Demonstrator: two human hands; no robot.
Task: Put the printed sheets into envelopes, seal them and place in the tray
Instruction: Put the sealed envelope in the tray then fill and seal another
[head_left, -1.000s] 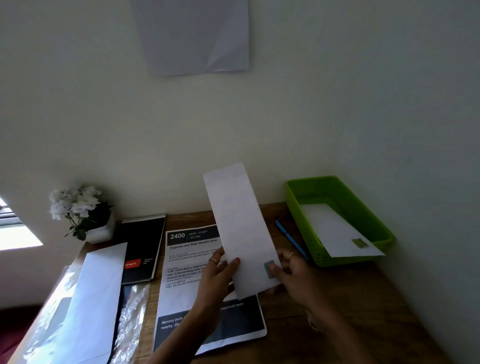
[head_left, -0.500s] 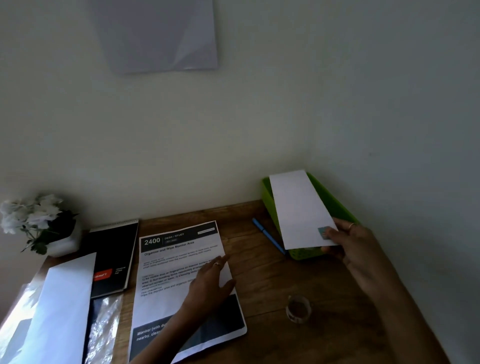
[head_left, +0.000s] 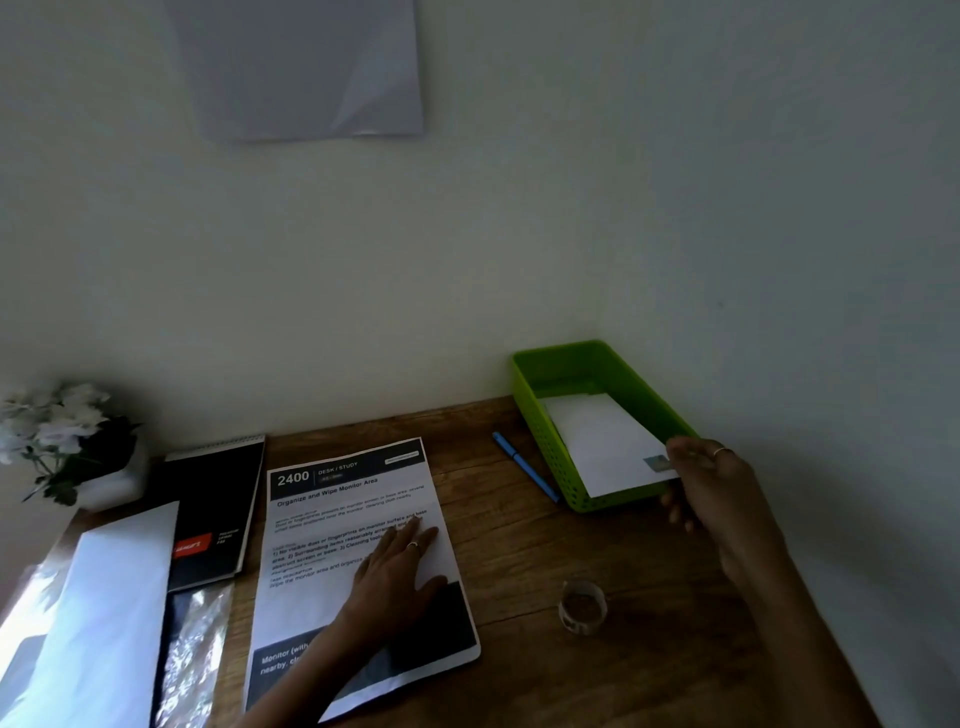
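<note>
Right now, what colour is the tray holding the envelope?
Bright green tray, with a perforated wall; the head view shows it.

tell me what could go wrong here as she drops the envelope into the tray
1. The envelope lies with its near end on the green tray front rim, so it may slide out when the right hand lets go.
2. Pulling back, that hand could knock the tape roll or the blue pen beside the tray.

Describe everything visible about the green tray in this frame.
The green tray is a rectangular bin that looks like plastic, with perforated walls, standing upright at the desk's far right corner by the wall. A white envelope lies in it, its near end over the front rim. The right hand holds that end.
</note>
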